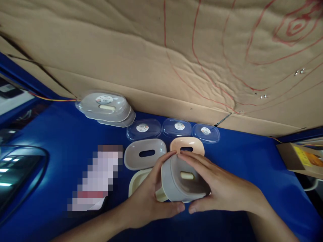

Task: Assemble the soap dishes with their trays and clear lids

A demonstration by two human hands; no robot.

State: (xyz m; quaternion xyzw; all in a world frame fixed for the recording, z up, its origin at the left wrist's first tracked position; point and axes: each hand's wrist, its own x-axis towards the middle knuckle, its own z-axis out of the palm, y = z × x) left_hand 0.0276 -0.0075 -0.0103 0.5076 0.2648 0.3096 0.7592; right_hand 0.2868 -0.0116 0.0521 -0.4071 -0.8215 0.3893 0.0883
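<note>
Between both hands is a grey soap box [173, 179], tilted, with a slot in its recessed top and a cream-coloured part [187, 175] showing through. My left hand [148, 201] grips its left side, thumb along the near edge. Across the top and right side lie the fingers of my right hand [222, 185], its thumb at the near edge. Behind the box sit a peach slotted tray [199, 145] and a grey slotted tray [132, 156]. A cream dish [137, 176] is partly hidden by my left hand.
Three clear lids [133, 133] with round labels lie in a row near the cardboard wall [126, 60]. Stacked soap boxes [118, 107] stand at the back left. A pixelated item [97, 174] lies left on the blue table [242, 161]. A carton [297, 159] is at the right edge.
</note>
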